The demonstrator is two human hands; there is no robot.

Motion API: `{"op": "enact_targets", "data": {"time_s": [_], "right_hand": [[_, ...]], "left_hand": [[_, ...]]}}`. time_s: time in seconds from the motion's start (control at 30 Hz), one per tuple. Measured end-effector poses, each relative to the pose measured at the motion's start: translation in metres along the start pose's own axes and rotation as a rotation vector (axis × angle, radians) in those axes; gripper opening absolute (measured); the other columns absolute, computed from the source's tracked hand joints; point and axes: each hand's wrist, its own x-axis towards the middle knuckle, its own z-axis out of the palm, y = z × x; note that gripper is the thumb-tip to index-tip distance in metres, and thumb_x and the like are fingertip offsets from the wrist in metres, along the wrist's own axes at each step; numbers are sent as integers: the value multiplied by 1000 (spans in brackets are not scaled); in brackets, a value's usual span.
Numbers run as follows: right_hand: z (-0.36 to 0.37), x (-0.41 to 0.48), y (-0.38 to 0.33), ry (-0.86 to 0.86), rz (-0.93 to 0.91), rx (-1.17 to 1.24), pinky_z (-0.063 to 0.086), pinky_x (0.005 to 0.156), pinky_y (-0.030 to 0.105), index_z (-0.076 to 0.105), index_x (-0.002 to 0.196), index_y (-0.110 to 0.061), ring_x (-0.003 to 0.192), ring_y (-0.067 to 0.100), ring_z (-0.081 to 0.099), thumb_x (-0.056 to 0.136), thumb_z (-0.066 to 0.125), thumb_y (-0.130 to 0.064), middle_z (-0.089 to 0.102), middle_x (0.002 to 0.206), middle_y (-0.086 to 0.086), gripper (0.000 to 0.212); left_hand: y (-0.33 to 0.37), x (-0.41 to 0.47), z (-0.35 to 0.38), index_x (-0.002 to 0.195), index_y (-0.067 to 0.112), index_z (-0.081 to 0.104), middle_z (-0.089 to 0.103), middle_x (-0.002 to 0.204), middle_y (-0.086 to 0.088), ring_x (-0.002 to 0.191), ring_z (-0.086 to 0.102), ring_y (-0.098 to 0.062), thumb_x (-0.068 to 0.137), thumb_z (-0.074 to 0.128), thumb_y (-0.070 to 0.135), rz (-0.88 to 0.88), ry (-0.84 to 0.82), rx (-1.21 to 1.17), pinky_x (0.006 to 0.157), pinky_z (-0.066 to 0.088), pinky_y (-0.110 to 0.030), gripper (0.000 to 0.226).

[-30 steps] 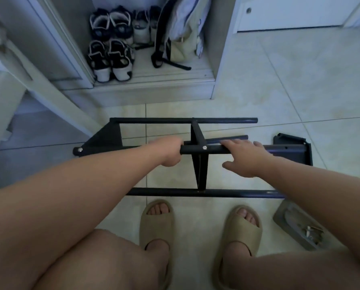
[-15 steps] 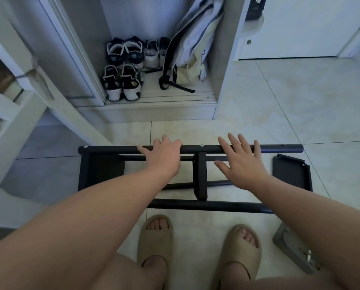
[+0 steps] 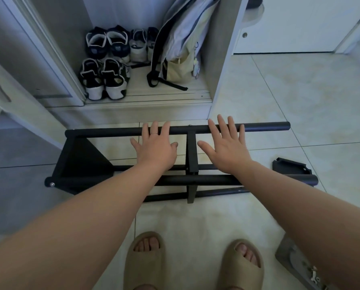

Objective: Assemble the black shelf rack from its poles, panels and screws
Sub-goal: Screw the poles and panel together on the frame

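Half-built black rack lay on its side on the tiled floor, right in front of the open closet. We had our left hand flat on the far pole, fingers straight and spread, just left of the middle crossbar. Our right hand lay the same way, just right of it. Neither curled round anything. End panel sat on the rack's left end. Loose black panel lay on the floor near the right pole ends. Grey tray of small metal parts sat by our right foot, partly behind the forearm.
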Motion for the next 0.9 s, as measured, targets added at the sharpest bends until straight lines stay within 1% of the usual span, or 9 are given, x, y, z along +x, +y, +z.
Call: {"op": "enact_targets", "data": {"time_s": [0.23,0.33,0.43,0.5,0.57,0.63,0.7,0.8,0.9], "right_hand": [[-16,-5,1,-63,-14,52,-13,123,52,0,162,-34,155,23,-20,82,-3,-82,-12,170,-3,94],[-22,-30,-1,-82,-43,65,-12,124,50,0,162,-35,155,21,-20,81,-1,-82,-13,170,-4,94],[-23,-54,-3,-123,-100,59,-10,124,50,4,162,-34,156,19,-15,88,8,-79,-8,171,-6,87],[-23,-66,-2,-163,-107,66,-8,125,50,10,162,-33,157,18,-8,97,20,-71,1,171,-6,76],[-23,-76,0,-213,-115,52,-4,126,51,18,161,-31,157,18,5,101,26,-65,17,169,-4,69],[-23,-80,1,-245,-120,34,-1,125,52,35,155,-29,151,20,25,103,27,-63,41,158,-3,63],[-24,-81,1,-256,-119,34,3,123,52,51,141,-29,138,20,44,103,27,-62,58,139,-4,56],[-26,-81,0,-267,-132,48,9,122,51,61,123,-29,118,18,56,103,29,-60,65,115,-7,49],[-26,-77,3,-248,-191,-1,31,107,44,56,104,-26,94,19,58,103,32,-60,56,85,-13,42]], "left_hand": [[-1,-6,-10,159,34,3,-8,169,-3,154,-12,-27,102,34,55,19,-84,28,121,1,-60,68],[3,-20,-18,159,28,8,-7,169,-4,154,-10,-28,102,35,55,30,-94,16,122,1,-58,69],[9,-33,-23,153,17,31,22,164,-9,150,18,-31,100,41,54,27,-77,-38,120,21,-50,65],[12,-38,-23,146,13,42,46,149,-10,136,42,-31,99,45,53,-15,-148,-170,109,37,-43,62],[16,-42,-21,135,11,55,61,132,-9,122,56,-30,99,47,51,-36,-248,-277,98,43,-37,54],[20,-43,-18,111,10,69,69,110,-8,106,63,-30,99,50,48,-5,-352,-323,90,47,-36,44],[27,-43,-16,95,13,71,69,96,-7,96,64,-28,97,54,47,-5,-427,-381,87,49,-36,38],[35,-33,-17,98,10,70,71,103,-9,99,66,-29,91,65,41,-67,-487,-505,97,50,-43,32],[37,-22,-17,103,4,67,69,95,-9,88,63,-28,87,73,36,-130,-516,-565,98,48,-45,36]]}}
